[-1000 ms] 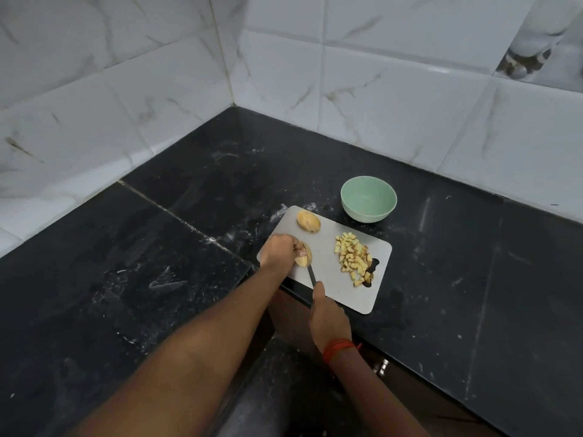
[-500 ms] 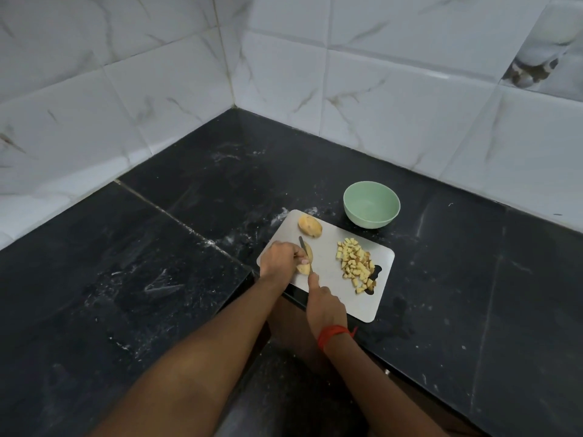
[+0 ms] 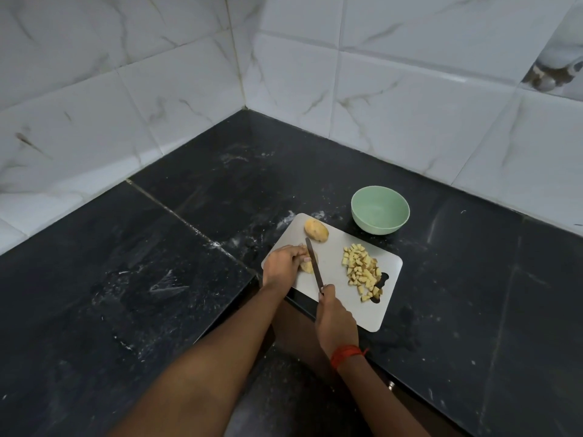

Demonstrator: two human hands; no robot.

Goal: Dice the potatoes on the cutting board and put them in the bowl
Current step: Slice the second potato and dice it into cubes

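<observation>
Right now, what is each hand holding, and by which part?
The right hand grips the knife by its handle, blade over the potato piece. The left hand pins that piece's left side against the cutting board.

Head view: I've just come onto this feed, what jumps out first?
The white cutting board at the black counter's front edge, where the left hand pins a potato piece while the right hand lays a knife across it. A heap of yellow potato dice lies on the board's right side, a whole potato half at its far corner. Just beyond stands an empty green bowl.
</observation>
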